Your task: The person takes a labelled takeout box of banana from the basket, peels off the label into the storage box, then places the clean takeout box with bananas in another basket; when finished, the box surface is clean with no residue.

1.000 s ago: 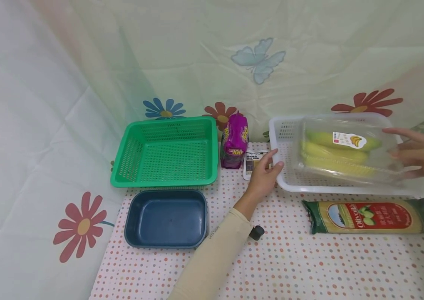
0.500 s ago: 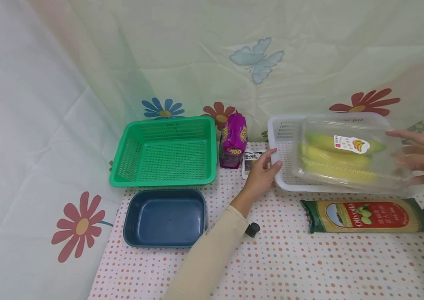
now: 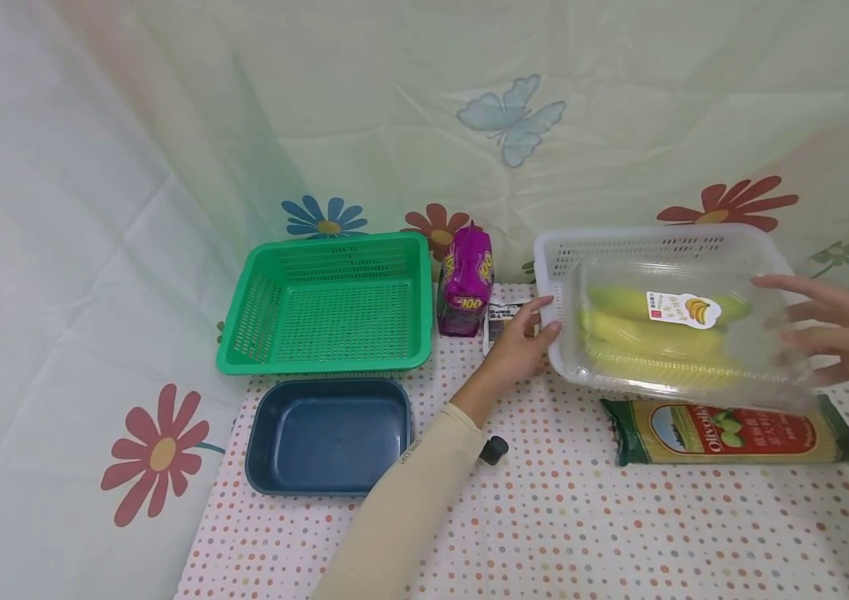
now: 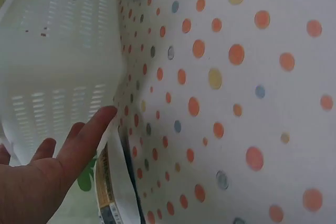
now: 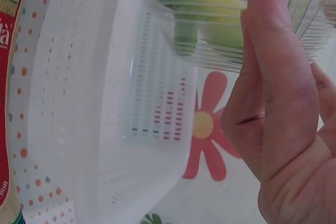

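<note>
A clear plastic box of bananas [image 3: 656,337], yellow-green fruit with a banana sticker on top, is held up tilted over the white basket [image 3: 566,240]. My right hand [image 3: 847,333] grips its right end; in the right wrist view the ribbed box end lies against the fingers [image 5: 278,66]. At the basket's left end my left hand [image 3: 517,346] touches the outer wall with its fingertips. The left wrist view shows those fingers [image 4: 86,142] extended against the wall. Part of the right hand's hold is blurred behind the clear plastic.
A green basket [image 3: 349,367] and a dark blue tub [image 3: 337,450] stand on the left. Between the baskets are a purple packet [image 3: 466,279] and a small flat pack [image 3: 497,321]. A spaghetti bag [image 3: 739,433] lies in front, partly under the box.
The box of bananas has moved toward me and slightly left, now overlapping the basket's front rim and the spaghetti bag. My left hand stays at the basket's end.
</note>
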`<state>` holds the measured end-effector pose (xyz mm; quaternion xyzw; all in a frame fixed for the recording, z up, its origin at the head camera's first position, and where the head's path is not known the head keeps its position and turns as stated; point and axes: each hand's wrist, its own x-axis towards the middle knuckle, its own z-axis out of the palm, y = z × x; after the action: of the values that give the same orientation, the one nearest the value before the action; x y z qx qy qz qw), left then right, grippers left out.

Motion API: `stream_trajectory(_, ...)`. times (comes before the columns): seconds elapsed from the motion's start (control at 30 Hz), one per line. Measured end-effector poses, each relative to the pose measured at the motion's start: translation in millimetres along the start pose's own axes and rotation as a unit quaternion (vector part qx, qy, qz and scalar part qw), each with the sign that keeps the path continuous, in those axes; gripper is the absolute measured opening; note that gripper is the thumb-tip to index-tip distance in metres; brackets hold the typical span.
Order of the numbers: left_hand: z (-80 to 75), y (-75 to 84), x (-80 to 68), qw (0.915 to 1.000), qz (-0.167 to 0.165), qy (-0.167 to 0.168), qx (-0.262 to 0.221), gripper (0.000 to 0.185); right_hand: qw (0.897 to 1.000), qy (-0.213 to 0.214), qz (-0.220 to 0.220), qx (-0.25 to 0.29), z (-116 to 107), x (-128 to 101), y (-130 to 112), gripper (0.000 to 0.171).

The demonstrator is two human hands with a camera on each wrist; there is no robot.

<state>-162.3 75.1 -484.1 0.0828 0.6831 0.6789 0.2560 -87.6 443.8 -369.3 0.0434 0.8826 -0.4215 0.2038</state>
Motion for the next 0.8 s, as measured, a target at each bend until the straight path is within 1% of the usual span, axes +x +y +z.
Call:
stream_trajectory(0.13,-6.3,2.7,-2.1,0.9994,-0.02,-0.015,0.025,0.048,1.0,0.004,0.004,-0.015,9.2,-5.0,-4.5,0.078)
stream_trajectory(0.2,-9.4,4.1,-3.3,0.9987,-0.026,-0.017,0.039,0.047,1.0,0.005,0.004,-0.016,13.5,-7.7,-5.8,0.079)
stream_trajectory(0.3,-14.6,6.8,-6.8,0.9974,-0.03,-0.019,0.062,0.047,1.0,0.001,-0.001,-0.02,19.1,-11.0,-7.7,0.081)
stream_trajectory(0.43,-22.1,10.9,-15.6,0.9965,-0.03,-0.022,0.074,0.046,1.0,-0.01,0.001,-0.023,25.5,-12.3,-10.5,0.084)
stream_trajectory(0.5,-25.6,13.5,-22.2,0.997,-0.032,-0.019,0.067,0.046,1.0,-0.016,0.001,-0.022,28.7,-12.6,-11.3,0.084)
stream_trajectory(0.63,-34.7,21.8,-40.5,0.9992,-0.031,-0.018,0.019,0.047,1.0,-0.019,-0.001,-0.02,36.2,-14.3,-12.2,0.083)
stream_trajectory(0.73,-42.0,30.7,-55.2,0.9997,-0.014,-0.019,-0.001,0.05,1.0,-0.017,-0.002,-0.017,43.6,-16.5,-14.4,0.082)
stream_trajectory(0.8,-46.2,37.5,-64.6,0.9998,0.0,-0.016,0.006,0.051,1.0,-0.015,-0.006,-0.012,49.7,-18.2,-17.1,0.081)
